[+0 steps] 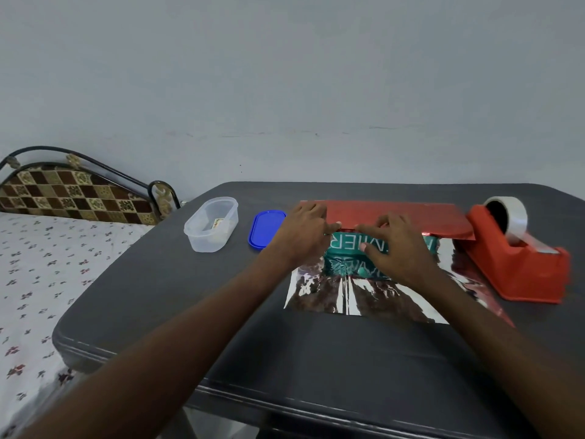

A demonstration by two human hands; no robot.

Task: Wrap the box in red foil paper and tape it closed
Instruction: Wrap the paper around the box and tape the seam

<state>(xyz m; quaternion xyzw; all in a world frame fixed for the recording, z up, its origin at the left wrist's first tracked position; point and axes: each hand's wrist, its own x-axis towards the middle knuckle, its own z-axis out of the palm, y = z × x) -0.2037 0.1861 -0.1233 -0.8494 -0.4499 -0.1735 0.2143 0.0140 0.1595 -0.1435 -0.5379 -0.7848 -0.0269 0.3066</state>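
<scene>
A teal box [346, 248] with white lettering lies on a sheet of red foil paper, silver side up [364, 296], on the dark table [190, 296]. The far flap of the foil, red side showing [402, 217], is folded over the box's top. My left hand [304, 232] pinches the flap's near edge at the left. My right hand [395, 248] lies over the box, with its fingers at the same edge and its thumb on the box. An orange-red tape dispenser [522, 264] with a clear tape roll [512, 217] stands to the right.
A clear plastic container [211, 224] and its blue lid [266, 229] sit left of the foil. A bed with a floral sheet [38, 280] and a patterned headboard [72, 194] borders the table's left side. A pale wall [285, 90] stands behind.
</scene>
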